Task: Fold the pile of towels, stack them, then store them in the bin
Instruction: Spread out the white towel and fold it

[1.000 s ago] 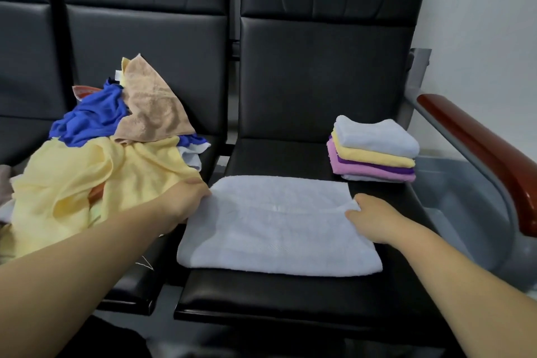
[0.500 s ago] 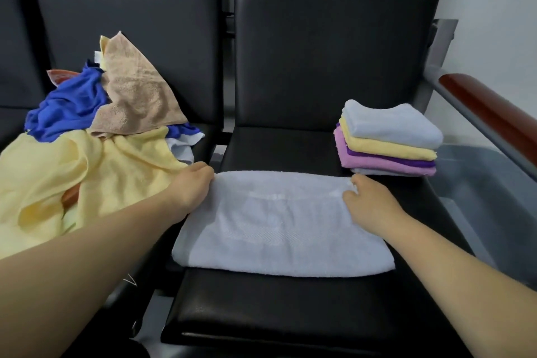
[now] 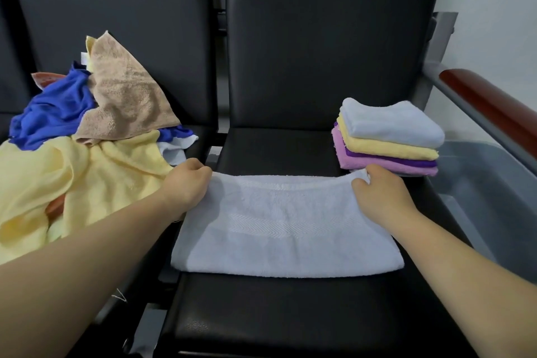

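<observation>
Soft, even light is cast from above and the right, where the wall (image 3: 499, 23) is rendered brightest. A dull sheen is carried by the black seat (image 3: 290, 317). The white towel (image 3: 284, 229) is exposed without glare, its weave kept visible. Straight lines are bowed near the edges, and detail is slightly softened.

Arms outstretched, left hand (image 3: 187, 184) and right hand (image 3: 382, 193) palm-down, fingers (image 3: 199, 166) curled on towel (image 3: 284, 229).
</observation>
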A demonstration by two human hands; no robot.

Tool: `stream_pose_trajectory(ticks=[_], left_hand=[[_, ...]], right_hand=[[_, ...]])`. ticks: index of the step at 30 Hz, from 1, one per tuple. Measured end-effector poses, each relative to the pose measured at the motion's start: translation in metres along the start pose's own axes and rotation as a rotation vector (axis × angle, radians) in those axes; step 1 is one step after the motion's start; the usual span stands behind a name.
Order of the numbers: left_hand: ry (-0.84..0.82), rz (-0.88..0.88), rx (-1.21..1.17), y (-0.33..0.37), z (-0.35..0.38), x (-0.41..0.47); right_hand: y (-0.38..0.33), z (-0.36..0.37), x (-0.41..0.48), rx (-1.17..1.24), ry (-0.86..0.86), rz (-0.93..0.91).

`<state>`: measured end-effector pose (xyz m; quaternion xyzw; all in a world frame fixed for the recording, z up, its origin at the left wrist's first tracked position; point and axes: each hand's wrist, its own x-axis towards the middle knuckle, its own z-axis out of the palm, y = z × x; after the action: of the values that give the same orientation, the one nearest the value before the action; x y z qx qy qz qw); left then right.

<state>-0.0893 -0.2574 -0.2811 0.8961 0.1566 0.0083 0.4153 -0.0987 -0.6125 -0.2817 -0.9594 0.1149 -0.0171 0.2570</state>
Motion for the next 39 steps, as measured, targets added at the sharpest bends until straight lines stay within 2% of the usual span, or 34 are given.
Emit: stream_pose_trajectory(ticks=[3,10,16,20,23,26,30,31,33,35,39], left_hand=[[0.036,0.02,0.047,-0.002,0.005,0.004],[0.052,0.051,0.139,-0.01,0.015,0.012],[0.073,0.098,0.182,-0.01,0.017,0.009],[0.063,0.03,0.142,-0.004,0.013,0.001],[0.042,0.009,0.158,0.003,0.012,-0.009],[0.044,0.061,0.209,0.01,0.016,-0.022],[0.087,0.211,0.416,0.021,0.023,-0.048],[0.056,0.244,0.437,0.023,0.026,-0.053],[-0.107,0.298,0.409,0.028,0.033,-0.066],[-0.253,0.373,0.461,0.032,0.044,-0.08],[-0.277,0.536,0.715,0.033,0.06,-0.096]], right_hand=[[0.001,0.006,0.005,0.059,0.03,0.027],[0.0,0.01,0.008,-0.014,0.025,0.055],[-0.001,0.009,0.005,0.072,0.088,0.063],[-0.009,0.002,-0.003,0.14,0.078,0.094],[-0.014,-0.001,-0.011,0.104,0.061,0.09],[-0.018,-0.003,-0.024,0.016,0.071,0.066],[-0.02,-0.003,-0.041,-0.099,0.084,-0.051],[-0.021,-0.003,-0.045,-0.11,0.056,-0.116],[-0.022,-0.002,-0.052,-0.162,-0.06,-0.235],[-0.021,-0.002,-0.057,-0.261,-0.173,-0.287],[-0.018,-0.002,-0.066,-0.421,-0.188,-0.258]])
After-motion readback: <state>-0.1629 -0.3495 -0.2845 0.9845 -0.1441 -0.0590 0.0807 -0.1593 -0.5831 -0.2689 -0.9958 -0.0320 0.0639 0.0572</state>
